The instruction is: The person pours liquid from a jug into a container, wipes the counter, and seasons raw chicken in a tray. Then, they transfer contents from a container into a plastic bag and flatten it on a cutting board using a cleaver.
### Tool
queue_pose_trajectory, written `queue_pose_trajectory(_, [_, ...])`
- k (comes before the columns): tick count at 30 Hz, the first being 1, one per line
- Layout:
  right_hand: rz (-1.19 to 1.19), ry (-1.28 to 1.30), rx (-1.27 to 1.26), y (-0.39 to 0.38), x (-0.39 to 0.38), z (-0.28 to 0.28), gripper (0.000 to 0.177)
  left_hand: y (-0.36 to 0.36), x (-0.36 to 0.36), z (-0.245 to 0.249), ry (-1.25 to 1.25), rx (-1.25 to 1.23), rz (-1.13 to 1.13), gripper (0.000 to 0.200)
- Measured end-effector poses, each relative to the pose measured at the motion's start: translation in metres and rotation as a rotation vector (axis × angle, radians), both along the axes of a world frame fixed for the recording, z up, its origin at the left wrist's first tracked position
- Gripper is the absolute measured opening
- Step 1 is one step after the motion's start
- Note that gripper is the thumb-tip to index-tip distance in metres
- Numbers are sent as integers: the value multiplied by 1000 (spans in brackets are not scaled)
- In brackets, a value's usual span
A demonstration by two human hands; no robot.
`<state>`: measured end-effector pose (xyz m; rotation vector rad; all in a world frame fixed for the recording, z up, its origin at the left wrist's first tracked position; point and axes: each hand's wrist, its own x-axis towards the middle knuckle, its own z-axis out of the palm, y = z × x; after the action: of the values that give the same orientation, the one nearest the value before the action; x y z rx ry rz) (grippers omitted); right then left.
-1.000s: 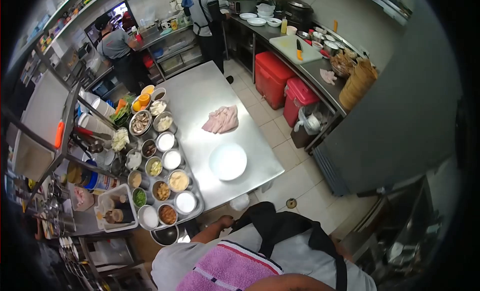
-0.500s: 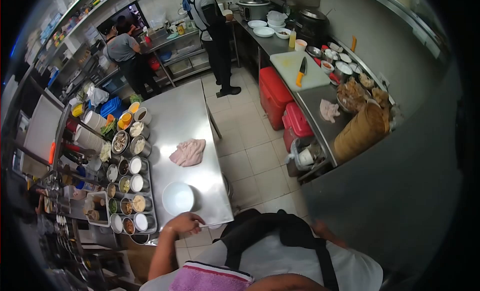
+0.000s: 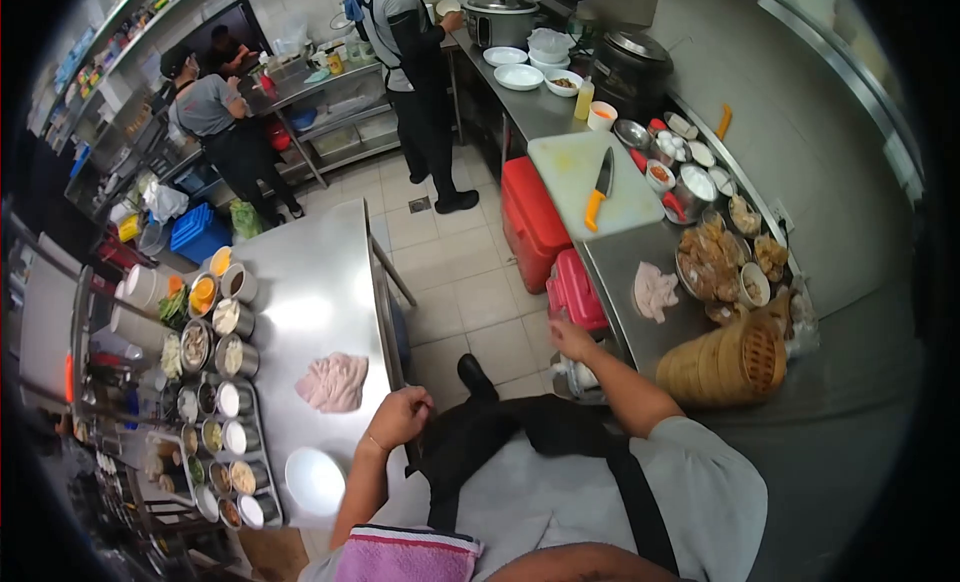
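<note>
My left hand (image 3: 401,418) is beside the edge of the steel table (image 3: 300,257), its fingers curled; anything inside them is hidden. A folded pink cloth (image 3: 333,382) and a white bowl (image 3: 315,481) lie on that table to its left. My right hand (image 3: 572,339) hangs over the gap by the right counter, near the pink-red box (image 3: 574,290), with its fingers partly bent and nothing visible in it. Another pink cloth (image 3: 655,291) rests on the right counter, below the cutting board (image 3: 570,172) that bears an orange-handled knife (image 3: 599,190).
Ingredient tubs (image 3: 240,437) line the left table. Bamboo steamers (image 3: 722,364), bagged food (image 3: 710,254) and small bowls crowd the right counter. A red cooler (image 3: 533,225) stands under it. Two people (image 3: 405,72) (image 3: 225,122) stand at the back; another person (image 3: 228,52) shows through an opening.
My body has moved forward and turned between table and counter. My left hand has left the bowl's side; my right hand has reached forward. The bowl and cloth appear lower and further left.
</note>
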<state>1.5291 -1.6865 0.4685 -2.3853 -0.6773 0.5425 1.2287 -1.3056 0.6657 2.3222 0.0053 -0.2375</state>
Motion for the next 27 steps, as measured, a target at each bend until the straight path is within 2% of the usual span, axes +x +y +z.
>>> queue_pose_trajectory(2, [-45,191,316,-41,19,-85,59,17,42,-13,-97,-202,290,12])
queue_pose_trajectory(3, [-134,299,309,-54,16,-88,59,27,60,-22,-146,-225,316,7])
queue_pose_trajectory(4, [-225,413,302,-58,16,-84,58,39,76,-25,-135,-240,319,7])
queue_pose_trajectory(5, [-229,422,291,-52,21,-59,58,54,93,-27,-89,-257,317,8])
queue_pose_trajectory(7, [-201,256,181,-29,29,-7,55,84,130,-8,-82,-220,310,21])
queue_pose_trajectory(8, [-209,268,173,-13,43,-6,55,102,149,-8,-67,-225,307,21])
queue_pose_trajectory(10, [-237,83,168,15,84,1,53,143,187,-16,-53,-104,300,24])
queue_pose_trajectory(12, [-270,73,228,62,131,15,54,182,229,-7,-139,-49,218,28])
queue_pose_trajectory(15, [-228,93,208,136,203,48,56,214,295,36,-143,-187,302,38])
queue_pose_trajectory(16, [-241,100,200,154,228,47,56,224,316,40,-140,-208,335,39])
queue_pose_trajectory(17, [-153,70,198,171,254,42,56,241,332,26,-159,-223,324,42])
queue_pose_trajectory(18, [-65,44,198,186,280,34,57,248,351,32,-127,-273,365,43])
queue_pose_trajectory(20, [-14,76,161,217,343,15,56,268,389,28,-193,-216,344,42])
queue_pose_trajectory(22, [38,104,126,250,412,2,56,286,421,9,-237,-291,368,43])
queue_pose_trajectory(24, [83,164,58,288,478,-1,55,310,444,-32,-97,-326,564,52])
queue_pose_trajectory(26, [121,110,-9,330,543,-19,52,349,453,-108,66,-47,672,56])
queue_pose_trajectory(27, [177,86,-71,354,572,-18,50,360,466,-122,118,12,689,56])
